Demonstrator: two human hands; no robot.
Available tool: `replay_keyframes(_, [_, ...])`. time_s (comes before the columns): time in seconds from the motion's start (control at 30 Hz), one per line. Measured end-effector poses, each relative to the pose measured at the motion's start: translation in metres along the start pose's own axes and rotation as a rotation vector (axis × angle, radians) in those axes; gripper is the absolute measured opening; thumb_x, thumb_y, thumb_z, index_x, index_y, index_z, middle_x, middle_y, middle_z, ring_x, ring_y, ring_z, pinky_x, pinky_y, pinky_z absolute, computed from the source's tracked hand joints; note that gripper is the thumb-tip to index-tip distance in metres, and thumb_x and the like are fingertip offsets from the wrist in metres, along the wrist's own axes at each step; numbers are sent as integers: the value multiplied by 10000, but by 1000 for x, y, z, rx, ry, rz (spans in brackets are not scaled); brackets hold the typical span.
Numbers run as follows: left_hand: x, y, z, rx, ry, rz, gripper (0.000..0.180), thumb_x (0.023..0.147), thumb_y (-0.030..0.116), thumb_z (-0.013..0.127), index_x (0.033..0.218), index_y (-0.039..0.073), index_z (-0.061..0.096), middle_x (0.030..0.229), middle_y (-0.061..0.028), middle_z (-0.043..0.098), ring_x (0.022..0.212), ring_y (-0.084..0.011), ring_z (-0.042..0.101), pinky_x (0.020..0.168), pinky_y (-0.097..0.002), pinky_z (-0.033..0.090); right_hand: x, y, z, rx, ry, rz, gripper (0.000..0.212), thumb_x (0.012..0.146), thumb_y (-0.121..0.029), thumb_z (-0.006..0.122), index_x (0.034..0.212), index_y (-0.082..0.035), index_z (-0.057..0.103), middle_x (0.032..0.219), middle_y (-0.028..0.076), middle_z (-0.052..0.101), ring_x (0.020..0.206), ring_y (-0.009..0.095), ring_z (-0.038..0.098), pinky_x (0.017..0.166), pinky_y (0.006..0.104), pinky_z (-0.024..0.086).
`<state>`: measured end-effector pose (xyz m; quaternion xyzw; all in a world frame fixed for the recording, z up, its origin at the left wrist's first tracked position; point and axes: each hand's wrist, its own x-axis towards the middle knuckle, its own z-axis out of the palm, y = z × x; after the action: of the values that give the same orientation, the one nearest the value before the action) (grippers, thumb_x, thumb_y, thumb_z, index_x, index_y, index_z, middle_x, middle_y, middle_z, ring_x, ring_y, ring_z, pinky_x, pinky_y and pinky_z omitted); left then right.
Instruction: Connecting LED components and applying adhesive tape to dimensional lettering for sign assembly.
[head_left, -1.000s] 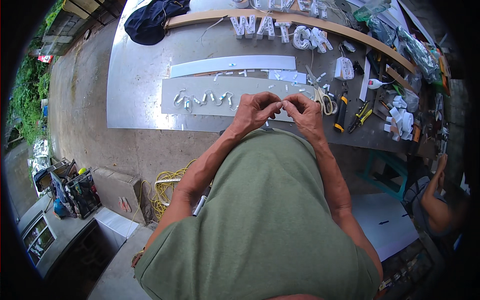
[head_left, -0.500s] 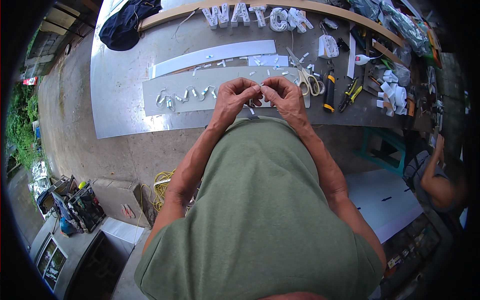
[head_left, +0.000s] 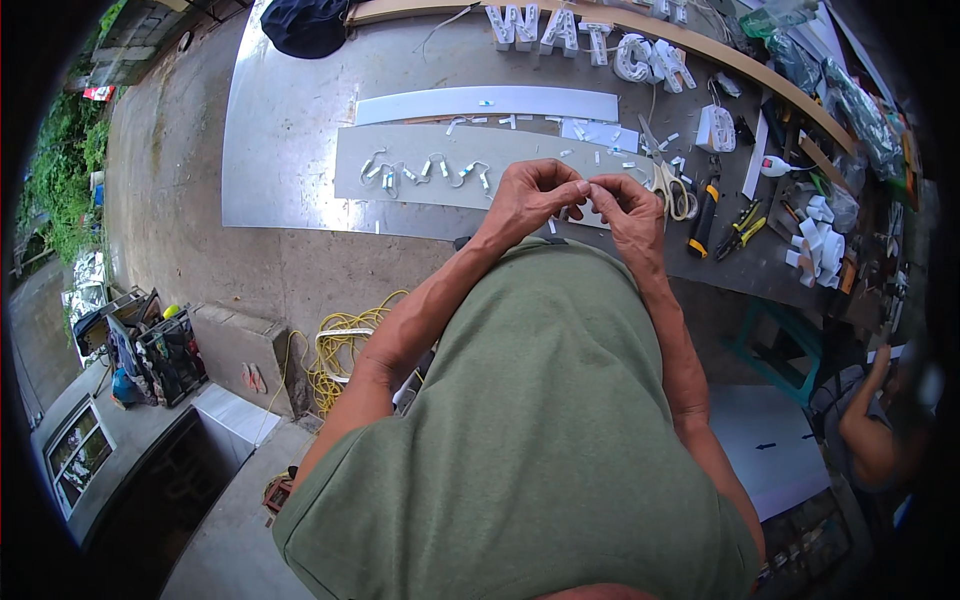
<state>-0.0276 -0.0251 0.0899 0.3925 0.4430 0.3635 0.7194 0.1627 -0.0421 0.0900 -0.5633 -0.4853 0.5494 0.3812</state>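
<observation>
My left hand [head_left: 535, 203] and my right hand [head_left: 634, 212] meet fingertip to fingertip above the table's near edge. Each pinches with thumb and forefinger; whatever is between them is too small or hidden to make out. Beneath them lies a long grey strip [head_left: 360, 140]. On its left part rests a wired chain of small white light modules [head_left: 440, 168]. Beside my right hand are scissors [head_left: 684, 205] with cream handles. Farther right lie a tool with a black and yellow handle [head_left: 704, 222] and yellow-handled pliers [head_left: 741, 232]. Small white pieces [head_left: 566, 153] are scattered beyond my hands.
Along the far side, white block letters [head_left: 560, 32] stand by a wooden strip [head_left: 745, 52]. A dark cap [head_left: 300, 27] lies far left, curled white strips [head_left: 818, 245] at right. Yellow cable [head_left: 330, 365] and a teal stool [head_left: 780, 350] are below; another person [head_left: 868, 430] is at right.
The view has shifted, so the table and its contents appear farther right and slightly higher. My hands remain together in the same pinch, with slight finger movement.
</observation>
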Motion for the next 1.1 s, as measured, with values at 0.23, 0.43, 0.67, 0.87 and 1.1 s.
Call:
replay_keyframes(0.23, [3, -3, -2, -14, 14, 10, 219, 933, 161, 735, 993, -49, 712, 851, -94, 721, 762, -149, 694, 708, -289, 556, 1, -4, 1, 18, -4, 35, 189, 939, -152, 718, 1040, 7, 725, 833, 8, 700, 710, 56, 599, 632, 214, 485])
replay_keyframes(0.43, [5, -1, -2, -119, -28, -5, 211, 937, 170, 733, 1009, -27, 709, 875, -88, 716, 767, -154, 691, 728, -290, 553, 6, -5, 1, 128, 9, 58, 179, 943, -161, 718, 1025, -2, 712, 812, -8, 684, 681, 40, 571, 587, 202, 459])
replay_keyframes(0.67, [5, -4, -9, -156, -27, -73, 202, 966, 200, 699, 1015, 4, 700, 878, -73, 716, 787, -143, 681, 748, -286, 552, 5, -11, 5, 102, -36, 55, 174, 960, -149, 686, 1051, -3, 712, 824, -2, 697, 711, 49, 595, 622, 215, 478])
replay_keyframes(0.87, [6, -5, -6, -164, -5, -68, 188, 952, 179, 717, 1014, 2, 706, 883, -82, 723, 771, -148, 686, 742, -285, 555, 3, -15, 4, 60, -12, 46, 168, 965, -136, 676, 1041, 9, 713, 832, 12, 709, 732, 59, 616, 641, 220, 491])
replay_keyframes(1.1, [5, -3, 1, -19, 12, 43, 252, 916, 197, 767, 1013, -31, 718, 856, -94, 735, 757, -148, 705, 702, -278, 574, 3, -14, 2, -37, 24, 36, 174, 941, -164, 689, 1011, -9, 726, 814, 21, 713, 716, 62, 622, 635, 238, 498])
